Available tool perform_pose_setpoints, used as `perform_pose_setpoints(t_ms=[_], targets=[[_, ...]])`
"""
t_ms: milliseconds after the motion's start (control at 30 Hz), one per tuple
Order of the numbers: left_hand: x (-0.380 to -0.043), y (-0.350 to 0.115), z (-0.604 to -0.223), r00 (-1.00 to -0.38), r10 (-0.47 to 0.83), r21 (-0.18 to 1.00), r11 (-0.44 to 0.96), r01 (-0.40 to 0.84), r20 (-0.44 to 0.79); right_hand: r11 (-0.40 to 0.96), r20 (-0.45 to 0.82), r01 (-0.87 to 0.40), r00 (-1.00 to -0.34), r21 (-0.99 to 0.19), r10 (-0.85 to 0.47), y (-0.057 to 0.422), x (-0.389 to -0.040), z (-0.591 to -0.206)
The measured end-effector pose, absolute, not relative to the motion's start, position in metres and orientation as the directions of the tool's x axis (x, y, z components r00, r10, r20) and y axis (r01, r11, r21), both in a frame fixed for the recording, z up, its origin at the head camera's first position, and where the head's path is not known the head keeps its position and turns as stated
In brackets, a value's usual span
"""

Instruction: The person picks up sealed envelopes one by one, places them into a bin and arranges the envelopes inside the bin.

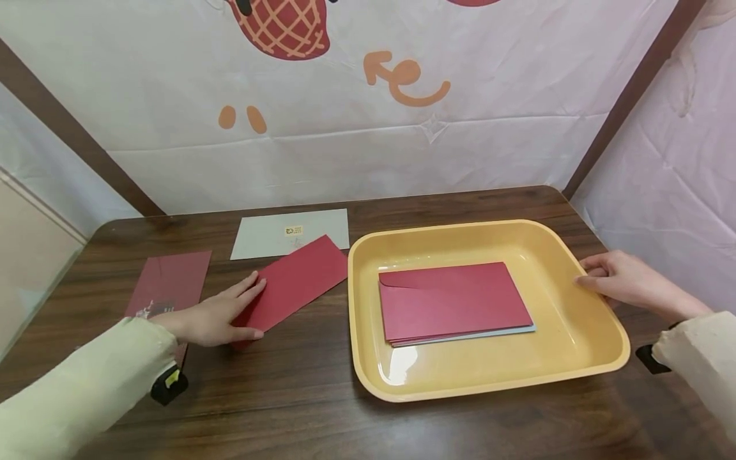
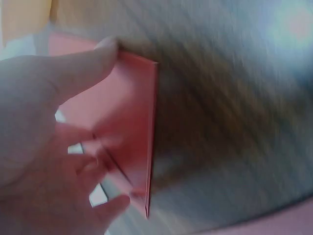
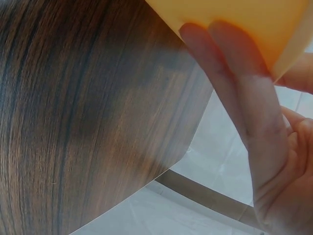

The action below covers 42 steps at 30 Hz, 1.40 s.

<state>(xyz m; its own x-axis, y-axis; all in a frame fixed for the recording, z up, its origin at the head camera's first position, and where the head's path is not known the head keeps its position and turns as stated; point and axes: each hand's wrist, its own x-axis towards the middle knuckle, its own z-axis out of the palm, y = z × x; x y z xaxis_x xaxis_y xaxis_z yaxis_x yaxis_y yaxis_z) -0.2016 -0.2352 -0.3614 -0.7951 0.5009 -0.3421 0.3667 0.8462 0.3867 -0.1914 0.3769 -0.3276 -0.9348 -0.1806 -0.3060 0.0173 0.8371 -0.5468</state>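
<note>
My left hand (image 1: 215,317) holds a red envelope (image 1: 305,271) across its near end, thumb on one long edge and fingers toward the other, as the left wrist view shows. That envelope lies slanted, overlapping a white envelope (image 1: 261,236) and reaching the tray's left rim. With my right hand (image 1: 627,281) I grip the right rim of a yellow tray (image 1: 575,358); in the right wrist view, fingers (image 3: 244,83) press its outer wall and the thumb is partly hidden. Inside the tray rests a stack of red envelopes (image 1: 454,300) with a light blue edge underneath.
A darker red envelope or card (image 1: 172,281) with a printed mark lies at the left, partly hidden by my left arm. Behind the dark wooden table (image 1: 402,428) hangs a printed white curtain (image 1: 489,153). The table's right edge runs close beside my right hand.
</note>
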Motion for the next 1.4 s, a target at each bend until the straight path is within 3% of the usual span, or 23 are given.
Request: perform_pose_setpoints(t_ms=[533,733,867,967,1033,1133,1400], targets=[[-0.220,-0.258,-0.354,-0.741,0.567,0.387,0.813,0.435,-0.360,0.838,-0.299,0.005,-0.936,-0.545,-0.189,0.379,-0.191,-0.329],[-0.213,-0.258,-0.354,-0.770,0.569,0.442,0.793,0.419,-0.290,0.830,-0.315,0.027,-0.932,-0.558,-0.182,0.378,-0.190,-0.329],[-0.208,-0.254,-0.354,-0.908,0.385,0.413,0.863,0.291,-0.165,0.825,-0.319,0.027,-0.929,-0.564,-0.187,0.378,-0.190,-0.328],[-0.206,-0.249,-0.354,-0.977,0.125,0.378,0.924,0.051,-0.174,0.831,-0.310,0.007,-0.930,-0.557,-0.199,0.379,-0.191,-0.328],[-0.206,-0.245,-0.354,-0.971,-0.017,0.340,0.935,-0.100,-0.239,0.835,-0.307,0.003,-0.931,-0.550,-0.199,0.380,-0.191,-0.329],[-0.207,-0.239,-0.356,-0.930,-0.133,0.268,0.935,-0.233,-0.344,0.837,-0.309,0.003,-0.930,-0.548,-0.199,0.379,-0.191,-0.329],[-0.215,-0.233,-0.358,-0.897,-0.132,0.180,0.958,-0.225,-0.421,0.839,-0.302,0.000,-0.933,-0.544,-0.195,0.379,-0.191,-0.329]])
